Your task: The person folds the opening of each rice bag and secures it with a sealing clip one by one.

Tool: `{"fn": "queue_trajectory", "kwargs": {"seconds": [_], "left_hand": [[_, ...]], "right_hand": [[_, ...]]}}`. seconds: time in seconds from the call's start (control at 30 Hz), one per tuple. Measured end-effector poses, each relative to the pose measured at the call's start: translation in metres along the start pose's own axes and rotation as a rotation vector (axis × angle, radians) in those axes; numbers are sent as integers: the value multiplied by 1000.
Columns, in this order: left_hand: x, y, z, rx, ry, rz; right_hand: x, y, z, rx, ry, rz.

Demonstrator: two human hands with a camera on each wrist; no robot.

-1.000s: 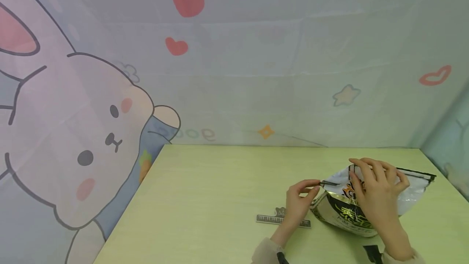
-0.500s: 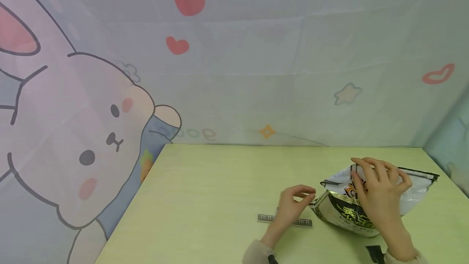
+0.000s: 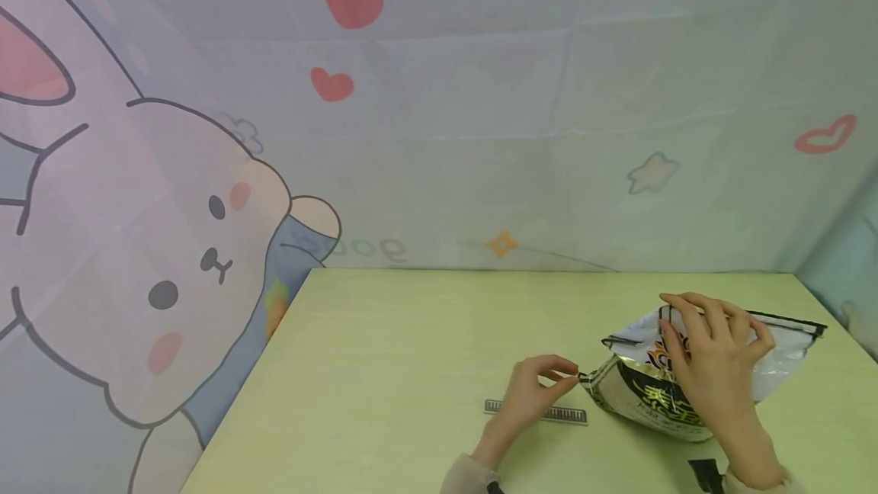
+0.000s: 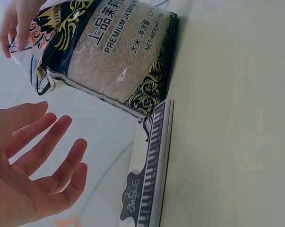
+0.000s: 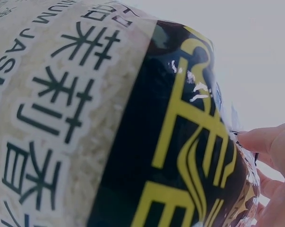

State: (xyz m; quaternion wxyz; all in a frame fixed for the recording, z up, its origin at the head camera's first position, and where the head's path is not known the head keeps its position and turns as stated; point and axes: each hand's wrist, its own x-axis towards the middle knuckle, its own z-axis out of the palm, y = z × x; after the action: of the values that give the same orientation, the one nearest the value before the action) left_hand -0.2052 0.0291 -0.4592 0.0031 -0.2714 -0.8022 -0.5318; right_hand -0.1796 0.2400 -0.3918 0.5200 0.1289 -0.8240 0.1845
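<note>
**Rice bag (image 3: 641,395) held by its top**

The bag sits on the right of the table (image 3: 411,372). The right hand (image 3: 716,353) pinches its top between thumb and fingers. The left hand (image 3: 530,395) holds nothing: fingers loosely spread, tips near the bag's left corner, above a piano-key clip (image 3: 568,415) lying to the bag's left.

The step in hand looks like managing the bag's top; a next move would call for a steady right-hand pinch while the free left hand works at the left corner or the clip.

the left grip (image 3: 528,393) has come off a top corner of the rice bag (image 3: 650,389), moving leftward.
</note>
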Motion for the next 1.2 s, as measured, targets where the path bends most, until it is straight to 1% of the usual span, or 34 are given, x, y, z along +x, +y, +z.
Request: {"fn": "queue_trajectory", "kwargs": {"seconds": [0.13, 0.27, 0.4, 0.5, 0.7, 1.0, 1.2], "left_hand": [[-3, -2, -5, 51, -45, -19], [-7, -3, -10, 66, -101, -50], [-12, -4, -16, 98, -137, -49], [-15, -4, -20, 146, -143, -38], [-19, -6, -26, 224, -148, -39], [-21, -11, -24, 339, -135, -58], [-21, -14, -24, 460, -110, -27]], "right_hand": [[0, 1, 0, -2, -6, 5], [0, 0, 0, -3, -11, 7], [0, -1, -2, 0, -17, 6], [0, -2, -2, 3, -20, 3], [0, -2, -2, -2, -21, 1], [0, -1, -1, -28, -17, -6], [-2, -1, -1, -22, -4, 1]]}}
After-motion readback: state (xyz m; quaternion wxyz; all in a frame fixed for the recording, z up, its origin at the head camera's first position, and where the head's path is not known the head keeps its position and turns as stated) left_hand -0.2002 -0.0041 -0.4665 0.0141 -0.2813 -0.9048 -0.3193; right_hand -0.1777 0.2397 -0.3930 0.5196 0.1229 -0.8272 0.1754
